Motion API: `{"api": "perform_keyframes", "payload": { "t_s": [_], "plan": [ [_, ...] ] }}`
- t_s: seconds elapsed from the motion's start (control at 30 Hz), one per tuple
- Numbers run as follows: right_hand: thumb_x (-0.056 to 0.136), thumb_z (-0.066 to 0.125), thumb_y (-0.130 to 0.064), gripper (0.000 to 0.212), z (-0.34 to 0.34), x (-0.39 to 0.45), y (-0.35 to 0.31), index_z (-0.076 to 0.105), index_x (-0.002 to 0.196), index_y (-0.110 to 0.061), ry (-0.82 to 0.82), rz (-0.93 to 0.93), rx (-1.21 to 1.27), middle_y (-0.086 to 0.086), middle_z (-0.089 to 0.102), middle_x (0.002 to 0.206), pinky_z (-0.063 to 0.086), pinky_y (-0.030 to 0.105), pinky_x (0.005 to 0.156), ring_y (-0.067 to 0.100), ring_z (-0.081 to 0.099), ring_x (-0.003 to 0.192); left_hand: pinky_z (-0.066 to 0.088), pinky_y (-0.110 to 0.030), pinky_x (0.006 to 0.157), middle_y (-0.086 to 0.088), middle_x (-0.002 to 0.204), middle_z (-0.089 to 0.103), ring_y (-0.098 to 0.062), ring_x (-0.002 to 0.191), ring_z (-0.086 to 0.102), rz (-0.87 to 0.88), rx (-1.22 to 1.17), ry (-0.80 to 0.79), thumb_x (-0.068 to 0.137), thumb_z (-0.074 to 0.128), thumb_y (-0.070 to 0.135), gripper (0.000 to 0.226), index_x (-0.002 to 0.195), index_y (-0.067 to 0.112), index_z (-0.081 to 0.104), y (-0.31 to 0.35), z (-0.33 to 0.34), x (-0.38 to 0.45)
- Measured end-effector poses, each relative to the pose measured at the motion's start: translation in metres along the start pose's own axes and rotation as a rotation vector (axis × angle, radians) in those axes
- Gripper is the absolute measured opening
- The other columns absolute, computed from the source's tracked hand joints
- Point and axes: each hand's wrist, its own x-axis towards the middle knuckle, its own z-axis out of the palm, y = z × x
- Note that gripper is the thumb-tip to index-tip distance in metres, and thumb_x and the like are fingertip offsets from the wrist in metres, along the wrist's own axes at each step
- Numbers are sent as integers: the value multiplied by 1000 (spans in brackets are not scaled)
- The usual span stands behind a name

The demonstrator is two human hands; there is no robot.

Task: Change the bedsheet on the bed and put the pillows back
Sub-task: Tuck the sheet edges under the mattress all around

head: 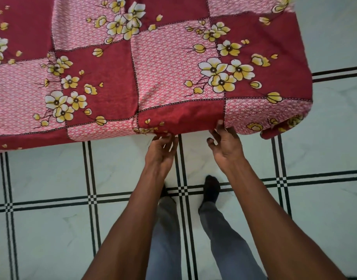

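A red and pink checked bedsheet (153, 77) with yellow and white flowers covers the bed and hangs over its near edge and right corner. My left hand (161, 150) is at the sheet's lower hem, fingertips touching the fabric, fingers loosely bent. My right hand (226, 144) is beside it, palm up, fingers spread, with fingertips against the hem under the near edge. Whether either hand pinches the cloth is hidden by the overhang. No pillows are in view.
A white tiled floor (52, 229) with black double lines runs in front of and to the right of the bed. My legs in grey trousers and dark socks (211, 188) stand close to the bed's near edge.
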Motion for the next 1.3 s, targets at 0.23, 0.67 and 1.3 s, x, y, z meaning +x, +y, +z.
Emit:
{"api": "perform_keyframes", "payload": {
  "t_s": [0.23, 0.67, 1.3],
  "plan": [
    [103, 60, -17, 8, -1, 11, -8, 62, 104, -25, 295, -64, 31, 0, 68, 115, 52, 27, 65, 13, 63, 95, 44, -41, 114, -12, 108, 73, -28, 114, 68, 14, -15, -17, 85, 45, -21, 50, 122, 10, 60, -11, 8, -6],
    [98, 59, 3, 32, -10, 11, 5, 61, 114, -25, -68, 82, 182, -6, 74, 91, 39, 29, 65, 14, 61, 89, 49, -33, 88, 0, 83, 64, -12, 80, 56, -16, 138, -3, 92, 53, -12, 33, 90, 19, 63, -14, 14, 12],
    [97, 64, -6, 9, 45, 16, -13, 63, 88, -3, 424, 168, 119, 10, 72, 84, 59, 23, 53, 15, 66, 57, 64, -32, 73, -16, 111, 75, -20, 80, 77, 18, -31, 333, 87, 79, 8, 33, 116, -1, 65, -27, 53, 4]
  ]
}}
